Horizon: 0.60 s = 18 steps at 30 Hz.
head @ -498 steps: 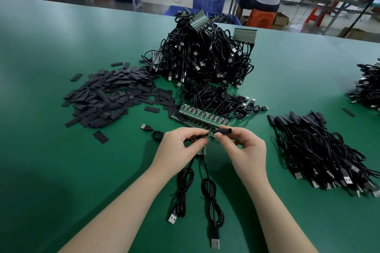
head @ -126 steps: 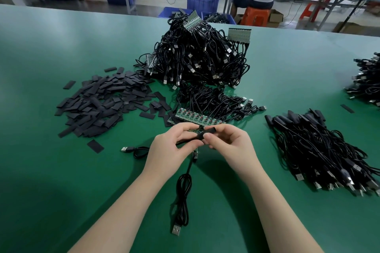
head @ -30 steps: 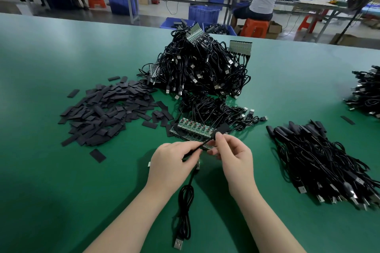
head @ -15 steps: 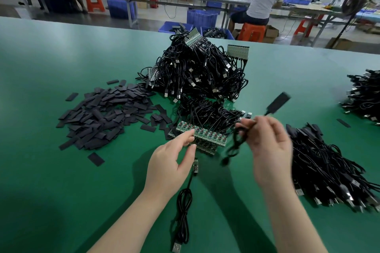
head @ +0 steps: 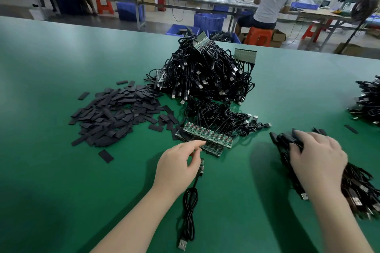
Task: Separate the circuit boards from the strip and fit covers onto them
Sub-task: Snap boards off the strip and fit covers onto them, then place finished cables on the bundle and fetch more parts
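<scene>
Resting on the pile of finished cables [head: 353, 187] at the near right, the right hand [head: 316, 162] lies flat with its fingers spread; whether anything is under the palm cannot be told. The left hand [head: 176, 166] hovers near the middle with fingers loosely extended and nothing in them, its index fingertip reaching to the near edge of the strip of circuit boards [head: 207, 135]. Just beside that hand, on the green table [head: 51, 170], lies one separated board [head: 202, 166] with its black cable [head: 190, 217] trailing toward the near edge; it carries no cover, so it looks like the next piece to be sleeved.

Judging from the layout, the job is well under way but far from over. The right-hand pile holds many covered pieces. The strip in front of the left hand still has a long row of boards joined together, with another strip partly hidden below it. Farther off, a big tangle of cables [head: 205, 76] carries more unbroken strips. At the left, a large heap of flat black covers [head: 119, 115] waits to be used. At the far right edge sits another cable pile [head: 368, 102], its state unclear.
</scene>
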{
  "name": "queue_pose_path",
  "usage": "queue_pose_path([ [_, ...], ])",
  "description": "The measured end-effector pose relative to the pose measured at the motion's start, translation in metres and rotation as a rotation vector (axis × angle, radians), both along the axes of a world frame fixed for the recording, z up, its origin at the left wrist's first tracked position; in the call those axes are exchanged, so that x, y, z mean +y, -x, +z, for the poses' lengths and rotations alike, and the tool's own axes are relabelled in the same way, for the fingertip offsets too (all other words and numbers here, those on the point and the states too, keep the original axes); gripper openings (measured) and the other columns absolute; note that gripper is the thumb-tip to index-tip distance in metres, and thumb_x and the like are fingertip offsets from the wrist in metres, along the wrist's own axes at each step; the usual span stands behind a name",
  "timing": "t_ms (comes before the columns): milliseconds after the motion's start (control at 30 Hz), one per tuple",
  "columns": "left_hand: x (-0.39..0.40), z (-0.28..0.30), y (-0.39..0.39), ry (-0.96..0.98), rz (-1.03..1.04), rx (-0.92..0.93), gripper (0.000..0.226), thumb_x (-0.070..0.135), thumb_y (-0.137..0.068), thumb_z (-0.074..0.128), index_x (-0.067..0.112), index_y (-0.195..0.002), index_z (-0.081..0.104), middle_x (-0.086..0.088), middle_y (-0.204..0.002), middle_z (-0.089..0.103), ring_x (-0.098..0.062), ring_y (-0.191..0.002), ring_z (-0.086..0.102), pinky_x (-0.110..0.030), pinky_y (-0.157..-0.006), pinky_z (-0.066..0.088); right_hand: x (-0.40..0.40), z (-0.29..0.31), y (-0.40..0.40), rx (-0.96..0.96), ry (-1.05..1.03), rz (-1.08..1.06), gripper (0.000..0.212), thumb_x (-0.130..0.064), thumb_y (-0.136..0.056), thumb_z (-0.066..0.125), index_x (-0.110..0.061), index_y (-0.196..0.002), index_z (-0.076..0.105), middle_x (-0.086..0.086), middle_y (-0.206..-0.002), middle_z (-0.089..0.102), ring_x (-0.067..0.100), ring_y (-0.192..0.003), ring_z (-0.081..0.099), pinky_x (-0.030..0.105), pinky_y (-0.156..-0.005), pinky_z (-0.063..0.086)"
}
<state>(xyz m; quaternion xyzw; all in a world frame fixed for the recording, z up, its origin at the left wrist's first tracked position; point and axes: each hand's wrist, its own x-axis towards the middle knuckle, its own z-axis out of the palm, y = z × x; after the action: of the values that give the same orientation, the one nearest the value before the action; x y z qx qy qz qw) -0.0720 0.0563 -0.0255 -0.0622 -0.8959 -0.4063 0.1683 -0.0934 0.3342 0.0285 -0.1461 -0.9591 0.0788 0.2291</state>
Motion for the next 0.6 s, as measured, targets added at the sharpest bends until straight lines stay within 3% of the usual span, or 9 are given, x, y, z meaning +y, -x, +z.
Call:
queue_pose_path([
  [100, -0.001, -0.002, 0.001, 0.004, 0.021, -0.047, 0.03, 0.023, -0.094, 0.058, 0.037, -0.119, 0.066, 0.025, -0.097, 0.065, -0.003, -0.081, 0.061, -0.017, -0.06, 0.046, -0.045, 0.009, -0.008, 0.058, 0.013, 0.306, 0.03, -0.014, -0.081, 0.076, -0.015, -0.111, 0.074, 0.014, -0.106, 0.073, 0.038, -0.099, 0.066, 0.047, -0.084, 0.05],
  [233, -0.002, -0.004, 0.002, -0.043, 0.057, -0.052, 0.03, 0.022, -0.095, 0.056, 0.04, -0.117, 0.065, 0.023, -0.098, 0.066, -0.002, -0.083, 0.061, -0.028, -0.066, 0.052, -0.112, 0.002, -0.015, -0.223, 0.06, 0.617, 0.032, -0.043, -0.092, 0.059, -0.036, -0.123, 0.065, -0.008, -0.118, 0.067, 0.019, -0.111, 0.062, 0.032, -0.088, 0.05],
  [367, -0.006, -0.005, 0.004, -0.104, 0.095, -0.048, 0.033, 0.017, -0.097, 0.052, 0.041, -0.117, 0.064, 0.023, -0.101, 0.066, 0.003, -0.093, 0.06, -0.027, -0.075, 0.053, -0.149, -0.023, -0.015, -0.399, 0.031, 0.731, 0.034, -0.043, -0.098, 0.045, -0.033, -0.127, 0.059, -0.007, -0.121, 0.059, 0.022, -0.115, 0.053, 0.034, -0.088, 0.05],
  [467, -0.008, -0.005, 0.006, -0.144, 0.105, -0.051, 0.033, 0.015, -0.097, 0.051, 0.039, -0.116, 0.065, 0.022, -0.101, 0.067, 0.001, -0.094, 0.061, -0.03, -0.076, 0.054, -0.15, -0.039, -0.018, -0.456, -0.038, 0.765, 0.039, -0.048, -0.096, 0.048, -0.032, -0.13, 0.058, -0.008, -0.131, 0.054, 0.023, -0.118, 0.046, 0.036, -0.095, 0.045],
  [600, -0.006, -0.005, 0.008, -0.127, 0.082, -0.059, 0.03, 0.018, -0.097, 0.054, 0.038, -0.114, 0.066, 0.022, -0.101, 0.068, 0.002, -0.092, 0.061, -0.028, -0.072, 0.053, -0.146, -0.045, -0.02, -0.43, 0.062, 0.794, 0.034, -0.047, -0.095, 0.054, -0.033, -0.125, 0.064, -0.011, -0.128, 0.057, 0.02, -0.116, 0.046, 0.032, -0.098, 0.041],
])
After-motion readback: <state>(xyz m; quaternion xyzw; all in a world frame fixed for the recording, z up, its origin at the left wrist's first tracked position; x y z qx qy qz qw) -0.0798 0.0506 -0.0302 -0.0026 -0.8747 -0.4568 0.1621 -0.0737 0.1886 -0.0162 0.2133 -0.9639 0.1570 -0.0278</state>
